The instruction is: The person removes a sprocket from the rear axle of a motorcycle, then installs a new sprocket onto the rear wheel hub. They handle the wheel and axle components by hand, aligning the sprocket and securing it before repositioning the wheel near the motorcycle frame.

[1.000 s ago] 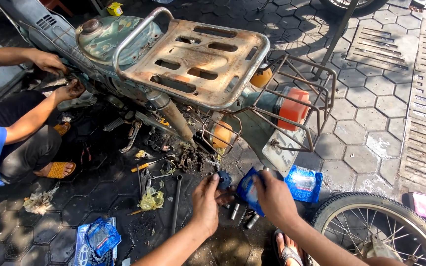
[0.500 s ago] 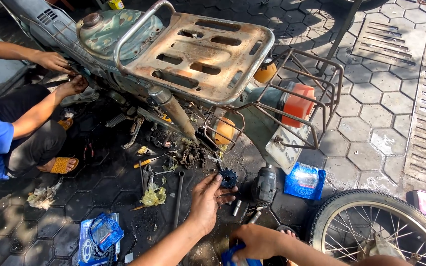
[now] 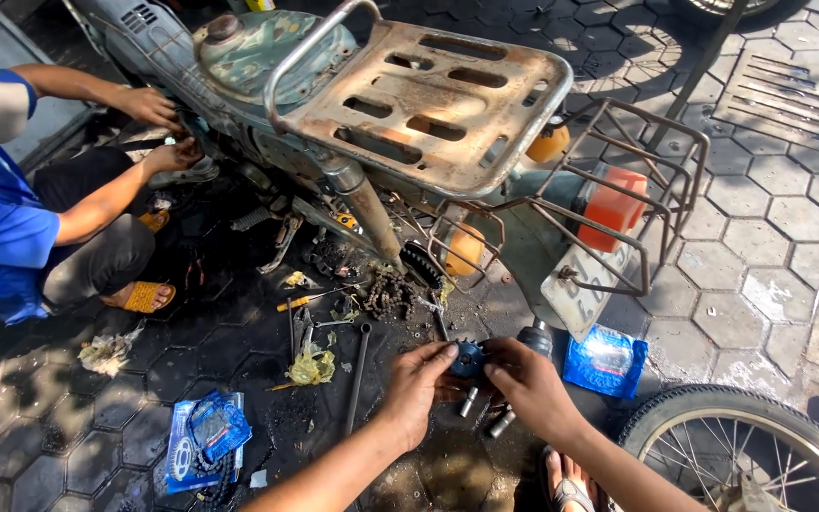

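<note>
Both hands closed on small blue sprocket (image 3: pixel 468 358): left hand (image 3: pixel 416 391) and right hand (image 3: pixel 526 381) pinch it, low over oily paving. 2 metal sockets (image 3: pixel 469 402) just below. Long wrench (image 3: pixel 359 377) left, blue packet (image 3: pixel 606 361) right, wheel (image 3: pixel 749 453) near right forearm.

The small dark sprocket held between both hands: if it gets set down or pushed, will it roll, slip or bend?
The sprocket looks like rigid toothed metal, so probably stiff and heavy for its size. The ground around is black with grease, so it is likely slippery. Pinched between the left hand and right hand, it should lie flat if set down, though it could roll on edge.
</note>
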